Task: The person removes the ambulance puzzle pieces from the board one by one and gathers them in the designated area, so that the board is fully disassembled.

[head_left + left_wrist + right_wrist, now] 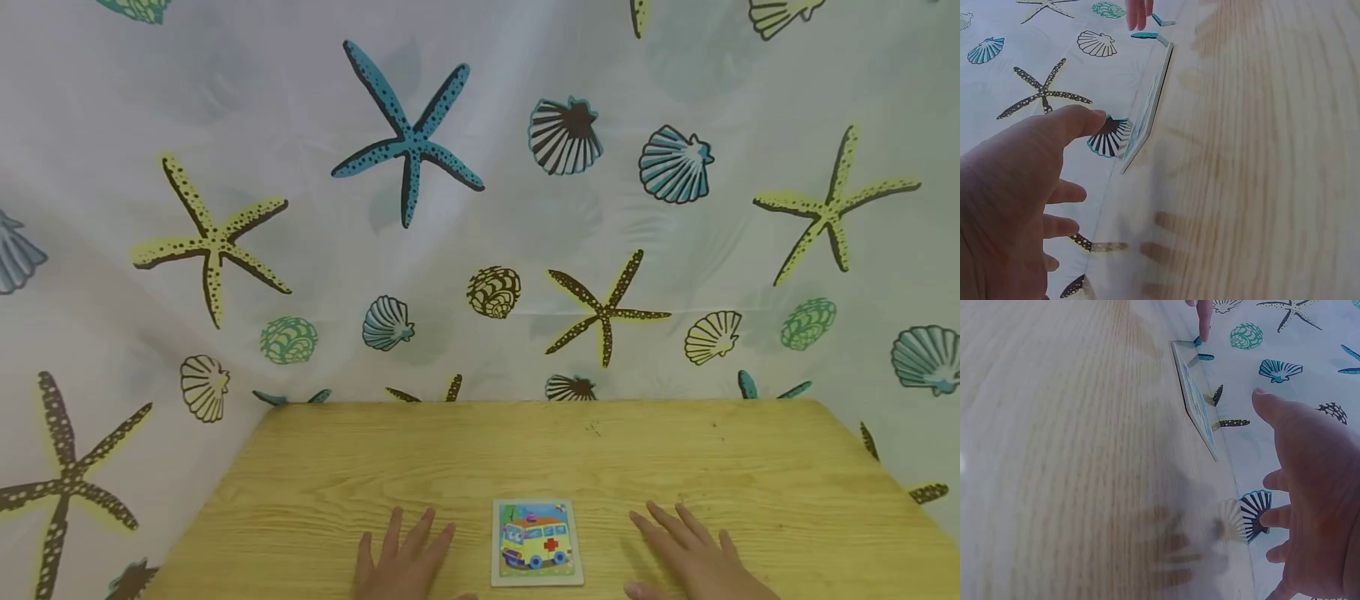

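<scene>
A small square picture puzzle board (537, 543) lies flat on the wooden table (360, 458), showing a yellow ambulance van with a red cross. To its left, my left hand (405, 558) hovers over the wood with fingers spread and holds nothing. On the other side my right hand (693, 554) is spread in the same way, also bare. Both wrist views show the board edge-on, with the left hand (1016, 187) and the right hand (1316, 494) apart from it and casting shadows on the tabletop.
A pale cloth (480, 225) printed with starfish and seashells hangs behind the table and along both sides. The table's far edge (525, 402) meets this cloth. Bare wood grain surrounds the board.
</scene>
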Tool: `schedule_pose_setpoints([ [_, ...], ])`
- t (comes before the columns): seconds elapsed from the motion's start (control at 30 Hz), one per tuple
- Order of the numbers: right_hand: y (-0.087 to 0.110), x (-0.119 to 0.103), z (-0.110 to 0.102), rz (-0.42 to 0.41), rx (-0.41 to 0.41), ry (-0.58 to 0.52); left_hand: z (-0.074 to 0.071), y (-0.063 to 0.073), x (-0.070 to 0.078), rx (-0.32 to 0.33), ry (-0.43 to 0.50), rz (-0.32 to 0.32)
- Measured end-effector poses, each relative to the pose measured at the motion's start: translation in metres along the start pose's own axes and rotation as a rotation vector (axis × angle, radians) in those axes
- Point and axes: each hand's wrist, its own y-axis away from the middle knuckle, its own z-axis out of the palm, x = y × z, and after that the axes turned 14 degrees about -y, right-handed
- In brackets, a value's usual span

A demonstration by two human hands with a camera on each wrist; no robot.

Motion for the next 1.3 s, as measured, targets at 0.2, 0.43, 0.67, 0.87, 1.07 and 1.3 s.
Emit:
schedule_pose_setpoints([
  [0.2,-0.01,-0.013,0.001,-0.068,-0.042,-0.067,0.003,-0.009,0.012,0.014,0.095,0.028],
  [0.43,-0.023,-0.025,0.007,-0.095,-0.08,-0.095,0.008,-0.015,0.013,0.065,0.137,0.045],
  [0.67,-0.034,-0.03,0.013,-0.107,-0.083,-0.074,0.015,-0.022,0.014,0.065,0.25,0.084],
  [0.87,-0.042,-0.04,0.02,-0.156,-0.075,-0.086,0.017,-0.027,0.017,0.057,0.495,0.147],
  [1.07,-0.05,-0.047,0.027,-0.185,-0.062,-0.083,0.014,-0.037,0.027,0.02,0.54,0.155],
  [1.3,-0.062,-0.057,0.035,-0.246,-0.071,-0.022,0.015,-0.04,0.034,0.086,0.478,0.161],
])
